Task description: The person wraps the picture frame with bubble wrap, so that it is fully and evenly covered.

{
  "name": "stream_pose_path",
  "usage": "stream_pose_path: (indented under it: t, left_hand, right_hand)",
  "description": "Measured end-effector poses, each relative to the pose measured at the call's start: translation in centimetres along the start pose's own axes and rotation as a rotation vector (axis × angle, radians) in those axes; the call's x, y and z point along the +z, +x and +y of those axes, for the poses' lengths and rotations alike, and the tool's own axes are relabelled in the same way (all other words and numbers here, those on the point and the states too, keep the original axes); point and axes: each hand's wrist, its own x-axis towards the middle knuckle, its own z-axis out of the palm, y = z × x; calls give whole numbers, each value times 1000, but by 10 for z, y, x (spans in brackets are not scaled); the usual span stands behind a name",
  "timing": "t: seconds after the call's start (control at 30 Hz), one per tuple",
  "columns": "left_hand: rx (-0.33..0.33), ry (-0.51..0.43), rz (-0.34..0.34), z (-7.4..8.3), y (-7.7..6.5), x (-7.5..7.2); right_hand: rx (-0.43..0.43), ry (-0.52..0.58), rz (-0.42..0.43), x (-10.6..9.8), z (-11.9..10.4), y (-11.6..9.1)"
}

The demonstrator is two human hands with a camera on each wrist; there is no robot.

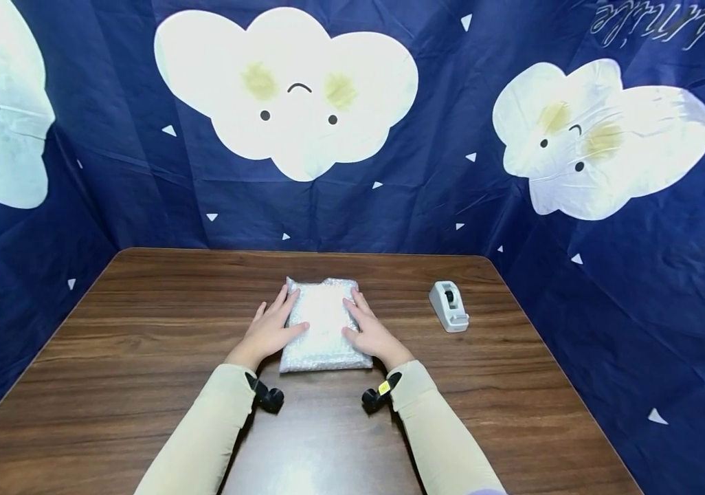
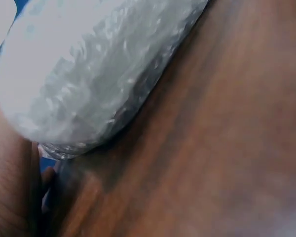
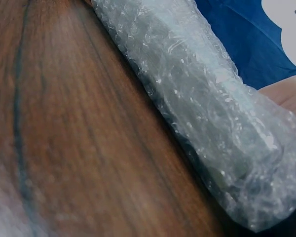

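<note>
A flat, roughly rectangular package in clear bubble wrap (image 1: 324,326) lies on the table between the two hands. Along its left side rests my left hand (image 1: 270,330), fingers spread and fairly straight, thumb over the top face. My right hand (image 1: 374,332) lies against the right side in much the same way, its thumb also on top. Close up, the left wrist view shows the near edge of the wrapped bundle (image 2: 103,79) and part of the left hand. In the right wrist view the crinkled wrap (image 3: 187,94) hides most of the right hand. What lies inside is not clear.
A white tape dispenser (image 1: 449,306) stands on the wooden table (image 1: 161,330), to the right of the package. Dark blue cloth (image 1: 439,199) with white cloud shapes hangs behind and beside the table. Each wrist carries a small black camera.
</note>
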Motion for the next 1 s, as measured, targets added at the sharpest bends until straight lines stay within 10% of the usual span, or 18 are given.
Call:
stream_pose_path:
  t: [1.0]
  left_hand:
    - [71, -13, -19, 8, -26, -2]
  right_hand:
    - [-69, 79, -94, -14, 13, -4]
